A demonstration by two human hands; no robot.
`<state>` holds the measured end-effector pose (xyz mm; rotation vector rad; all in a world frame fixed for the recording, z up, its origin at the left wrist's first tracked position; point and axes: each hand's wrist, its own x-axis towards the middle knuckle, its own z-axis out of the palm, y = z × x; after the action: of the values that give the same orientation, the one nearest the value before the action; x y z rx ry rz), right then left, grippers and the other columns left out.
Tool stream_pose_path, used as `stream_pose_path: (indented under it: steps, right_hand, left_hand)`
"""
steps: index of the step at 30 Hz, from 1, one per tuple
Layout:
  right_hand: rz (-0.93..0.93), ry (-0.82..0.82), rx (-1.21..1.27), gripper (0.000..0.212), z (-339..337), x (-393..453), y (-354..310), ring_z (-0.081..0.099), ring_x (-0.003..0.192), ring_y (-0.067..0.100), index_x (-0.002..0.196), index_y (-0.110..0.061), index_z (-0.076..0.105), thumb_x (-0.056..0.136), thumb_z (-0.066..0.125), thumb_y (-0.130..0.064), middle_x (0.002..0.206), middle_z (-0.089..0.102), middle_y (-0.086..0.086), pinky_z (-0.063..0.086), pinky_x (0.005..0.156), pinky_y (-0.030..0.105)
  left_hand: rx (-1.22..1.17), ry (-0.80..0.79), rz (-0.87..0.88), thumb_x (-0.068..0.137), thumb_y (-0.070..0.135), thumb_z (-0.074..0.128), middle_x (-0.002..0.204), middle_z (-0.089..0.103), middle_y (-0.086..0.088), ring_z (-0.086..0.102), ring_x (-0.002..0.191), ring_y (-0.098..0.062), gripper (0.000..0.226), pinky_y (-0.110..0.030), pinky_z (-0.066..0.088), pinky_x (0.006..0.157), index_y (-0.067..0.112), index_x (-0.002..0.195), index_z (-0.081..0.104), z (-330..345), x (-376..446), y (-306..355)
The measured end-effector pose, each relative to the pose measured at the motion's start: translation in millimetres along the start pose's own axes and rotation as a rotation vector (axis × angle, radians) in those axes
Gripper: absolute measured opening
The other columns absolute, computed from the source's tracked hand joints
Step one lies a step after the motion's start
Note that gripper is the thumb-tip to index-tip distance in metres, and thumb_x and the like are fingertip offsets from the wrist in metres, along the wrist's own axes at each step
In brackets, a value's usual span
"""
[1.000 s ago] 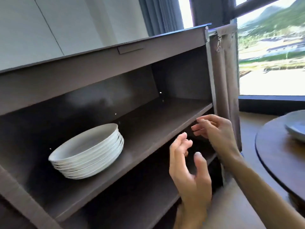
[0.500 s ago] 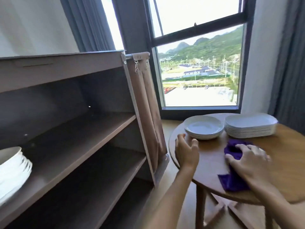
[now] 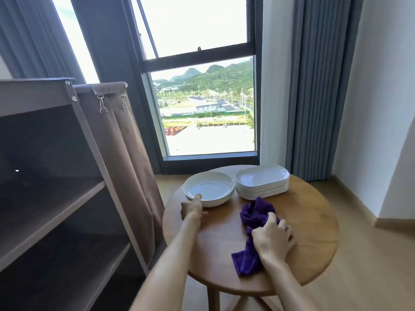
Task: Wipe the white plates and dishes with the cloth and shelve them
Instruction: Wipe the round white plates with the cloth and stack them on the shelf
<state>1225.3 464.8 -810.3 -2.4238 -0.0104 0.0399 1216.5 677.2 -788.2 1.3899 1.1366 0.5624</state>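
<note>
A short stack of round white plates [image 3: 211, 187] stands on the round wooden table [image 3: 314, 221]. Beside it on the right is a taller stack of rectangular white dishes [image 3: 262, 179]. My left hand [image 3: 192, 208] grips the near left rim of the top round plate, thumb on the rim. A purple cloth [image 3: 253, 214] lies crumpled on the table in front of the dishes. My right hand [image 3: 272, 239] is curled around its middle. The brown shelf unit [image 3: 67, 198] stands to the left with its upper shelf bare in this view.
A brown fabric curtain [image 3: 125, 153] hangs at the shelf unit's right side, close to the table's left edge. Behind the table are a tall window [image 3: 202, 86] and grey drapes [image 3: 318, 86]. A white wall and light wooden floor lie to the right.
The view swung right from the shelf and its stacked plates to the table. My left hand reached the round plates' rim and my right hand closed around the purple cloth.
</note>
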Motion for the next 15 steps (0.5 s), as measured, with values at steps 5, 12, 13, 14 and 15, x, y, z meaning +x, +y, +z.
stream_pose_path:
  steps: [5,12,13,14,15]
  right_hand:
    - [-0.007,0.053,-0.019,0.052,14,18,2,0.038,0.133,0.038,0.138,-0.02,0.05,0.086,0.056,-0.017,0.138,0.048,0.017,0.024,0.112,0.053]
    - [-0.03,0.031,-0.185,0.038,18,51,-21,0.042,0.129,0.038,0.124,-0.014,0.051,0.088,0.061,-0.023,0.135,0.048,0.017,0.03,0.109,0.049]
    - [-0.047,0.036,-0.223,0.035,20,54,-27,0.041,0.129,0.039,0.122,-0.013,0.051,0.09,0.06,-0.022,0.136,0.047,0.019,0.031,0.109,0.05]
    - [-0.068,0.044,-0.263,0.031,22,56,-33,0.041,0.129,0.04,0.122,-0.011,0.052,0.091,0.056,-0.019,0.136,0.046,0.02,0.031,0.11,0.051]
    - [-0.084,0.047,-0.302,0.029,25,57,-36,0.04,0.129,0.041,0.121,-0.009,0.052,0.093,0.052,-0.015,0.136,0.046,0.022,0.031,0.111,0.052]
  left_hand:
    - [0.051,0.009,0.012,0.095,0.04,0.067,0.075,0.066,-0.011,0.065,0.06,-0.029,0.041,-0.041,0.06,0.08,0.001,0.109,0.063,-2,25,0]
    - [0.17,0.003,0.069,0.092,0.031,0.068,0.071,0.065,-0.011,0.057,0.058,-0.026,0.035,-0.035,0.054,0.071,-0.002,0.104,0.07,0,39,0]
    - [0.179,0.001,0.069,0.092,0.031,0.067,0.072,0.066,-0.011,0.057,0.058,-0.026,0.035,-0.036,0.055,0.071,-0.001,0.105,0.07,0,39,0]
    - [0.19,0.006,0.076,0.092,0.032,0.067,0.073,0.067,-0.011,0.057,0.058,-0.026,0.036,-0.036,0.053,0.069,-0.001,0.106,0.07,0,39,1]
    - [0.213,0.016,0.082,0.092,0.034,0.065,0.075,0.068,-0.011,0.058,0.058,-0.026,0.038,-0.034,0.05,0.067,0.0,0.107,0.071,-1,38,1]
